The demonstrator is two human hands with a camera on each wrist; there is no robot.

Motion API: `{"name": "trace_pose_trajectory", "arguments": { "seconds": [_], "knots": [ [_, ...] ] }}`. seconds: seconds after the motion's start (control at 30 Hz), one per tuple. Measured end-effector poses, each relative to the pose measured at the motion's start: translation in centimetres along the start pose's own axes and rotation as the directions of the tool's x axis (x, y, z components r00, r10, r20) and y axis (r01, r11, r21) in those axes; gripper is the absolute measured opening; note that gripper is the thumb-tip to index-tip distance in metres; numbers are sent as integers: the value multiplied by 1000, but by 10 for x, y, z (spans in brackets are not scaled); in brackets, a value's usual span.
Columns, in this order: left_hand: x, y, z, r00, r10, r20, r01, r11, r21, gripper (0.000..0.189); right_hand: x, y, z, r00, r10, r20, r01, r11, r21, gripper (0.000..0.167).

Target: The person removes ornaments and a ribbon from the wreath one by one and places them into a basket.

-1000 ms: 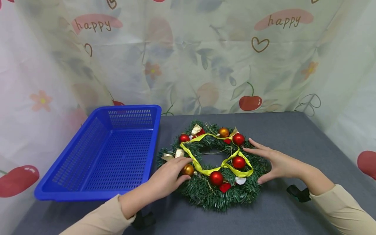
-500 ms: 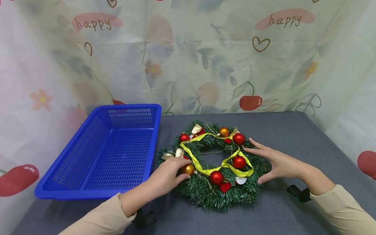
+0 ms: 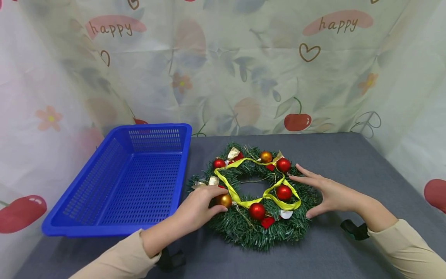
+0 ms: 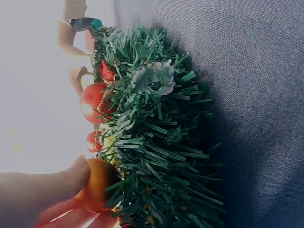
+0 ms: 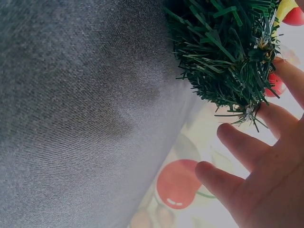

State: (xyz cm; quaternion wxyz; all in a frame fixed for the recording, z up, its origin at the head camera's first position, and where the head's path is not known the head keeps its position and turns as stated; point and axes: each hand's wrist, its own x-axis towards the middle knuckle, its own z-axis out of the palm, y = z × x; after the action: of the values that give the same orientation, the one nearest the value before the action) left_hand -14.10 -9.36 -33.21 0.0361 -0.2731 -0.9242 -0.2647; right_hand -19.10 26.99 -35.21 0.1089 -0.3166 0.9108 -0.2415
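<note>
A green tinsel wreath (image 3: 258, 236) lies flat on the grey table, trimmed with red balls, bows and a yellow ribbon (image 3: 223, 180). On its near left side, my left hand (image 3: 198, 205) pinches a gold bauble (image 3: 224, 200) between thumb and fingers. The left wrist view shows the thumb pressed on that same gold bauble (image 4: 95, 187), which sits against the tinsel. At the wreath's right edge, my right hand (image 3: 331, 193) spreads its fingers, thumb toward me. In the right wrist view, fingertips (image 5: 230, 133) touch or nearly touch the outer tinsel.
A blue plastic basket (image 3: 182, 166) with slotted walls stands left of the wreath, close to my left forearm. Behind the table hangs a printed curtain (image 3: 216, 89). Red balls (image 3: 257, 211) and a second gold bauble (image 3: 266, 157) dot the wreath.
My left fingers have settled round the gold bauble, which has shifted very slightly to the right and away from me. My right hand and the basket stay where they were.
</note>
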Motion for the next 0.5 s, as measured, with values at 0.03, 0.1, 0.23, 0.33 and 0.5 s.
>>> {"name": "trace_pose_trajectory", "arguments": {
  "seconds": [0.03,0.1,0.23,0.33,0.5],
  "knots": [
    [0,0,0,1000,2,-3,-2,1000,-5,33,0,0,0,1000,-2,-1,2,1000,-1,94],
    [0,1,-1,1000,10,-8,-10,1000,-5,33,0,0,0,1000,-7,-3,7,1000,0,94],
    [-1,3,-5,1000,8,-23,-8,1000,-8,35,0,0,1,1000,-13,-5,13,1000,-1,93],
    [0,5,-10,999,-1,-36,0,1000,-20,36,-1,1,1,1000,-10,-7,10,1000,-7,93],
    [0,6,-22,998,11,-66,-15,999,-48,35,-1,1,2,1000,-15,-7,15,1000,-7,93]
  ]
}}
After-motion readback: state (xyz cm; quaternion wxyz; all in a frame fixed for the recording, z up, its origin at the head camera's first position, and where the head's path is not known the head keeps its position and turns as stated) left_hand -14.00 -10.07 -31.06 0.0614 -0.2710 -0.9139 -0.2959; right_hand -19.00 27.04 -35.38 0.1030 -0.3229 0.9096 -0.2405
